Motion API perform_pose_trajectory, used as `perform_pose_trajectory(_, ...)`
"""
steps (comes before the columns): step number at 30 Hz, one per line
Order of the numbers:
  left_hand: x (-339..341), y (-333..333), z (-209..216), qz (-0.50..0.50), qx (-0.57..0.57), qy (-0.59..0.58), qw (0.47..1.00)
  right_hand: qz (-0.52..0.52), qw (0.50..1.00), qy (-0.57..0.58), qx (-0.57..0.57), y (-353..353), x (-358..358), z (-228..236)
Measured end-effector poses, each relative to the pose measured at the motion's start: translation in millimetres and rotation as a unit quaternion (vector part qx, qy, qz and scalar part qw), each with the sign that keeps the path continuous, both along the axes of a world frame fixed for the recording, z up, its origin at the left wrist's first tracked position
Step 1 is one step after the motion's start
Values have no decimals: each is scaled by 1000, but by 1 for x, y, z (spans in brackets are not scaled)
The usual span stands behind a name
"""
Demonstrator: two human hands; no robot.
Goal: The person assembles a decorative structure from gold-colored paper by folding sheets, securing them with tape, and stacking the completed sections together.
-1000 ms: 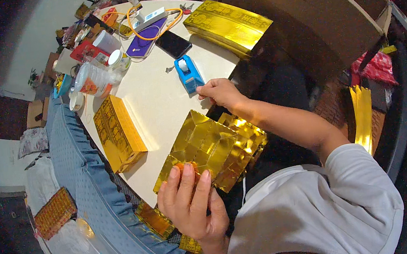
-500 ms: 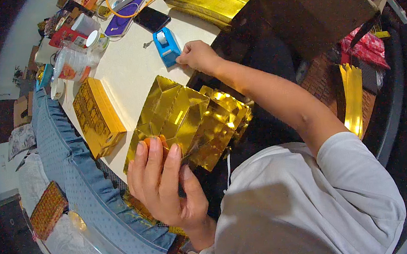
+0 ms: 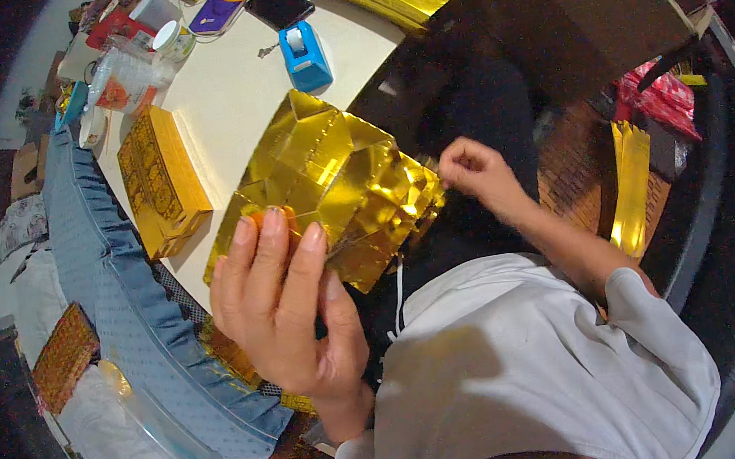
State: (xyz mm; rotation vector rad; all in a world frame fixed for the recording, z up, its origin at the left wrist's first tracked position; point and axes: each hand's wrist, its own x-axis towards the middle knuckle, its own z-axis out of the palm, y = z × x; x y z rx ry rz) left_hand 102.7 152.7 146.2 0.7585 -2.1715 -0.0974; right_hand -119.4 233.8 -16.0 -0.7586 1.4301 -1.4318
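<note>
The gold foil piece (image 3: 318,177) was raised in front of the person's body and covered part of the near table edge in the view. Contact with the table (image 3: 232,110) could not be confirmed.

Left hand (image 3: 283,317): the fingers lay slightly spread over the facing surface of the foil piece at its lower-left part, thumb set apart near the lower edge. The hand appeared to grip the piece; any support behind it was hidden. This hold probably steadied the flat part and left the opposite end accessible.

Right hand (image 3: 477,175): the fingers were curled, with thumb and forefinger tips drawn together just beside the crumpled end. Whether they pinched anything, or touched the foil, could not be told.

Orientation: the long axis appeared to run from the left palm, at lower left, toward the right hand, at upper right. The flat, creased face was tilted toward the viewer; the crumpled end pointed right. Foreshortening made the exact angle uncertain.

Surroundings: the blue tape dispenser (image 3: 306,57) stood on the table beyond the foil piece, apparently placed for easy reach. The gold box (image 3: 164,183) lay to the left, clear of both hands; the phone (image 3: 280,5) lay beyond the dispenser.
</note>
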Motion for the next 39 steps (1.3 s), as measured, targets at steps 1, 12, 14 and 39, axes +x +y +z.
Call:
perform_pose_trajectory(1,-1,0,-1,0,2,2,1000,5,1000,-9,8,10,8,1)
perform_pose_trajectory(12,0,-3,1,-15,-9,13,1000,28,999,12,-33,11,36,-16)
perform_pose_trajectory(14,0,-2,0,-15,-9,14,1000,19,999,21,-22,9,37,-17)
perform_pose_trajectory(39,2,-7,-2,-25,-24,18,999,-4,949,261,178,-15,37,-3)
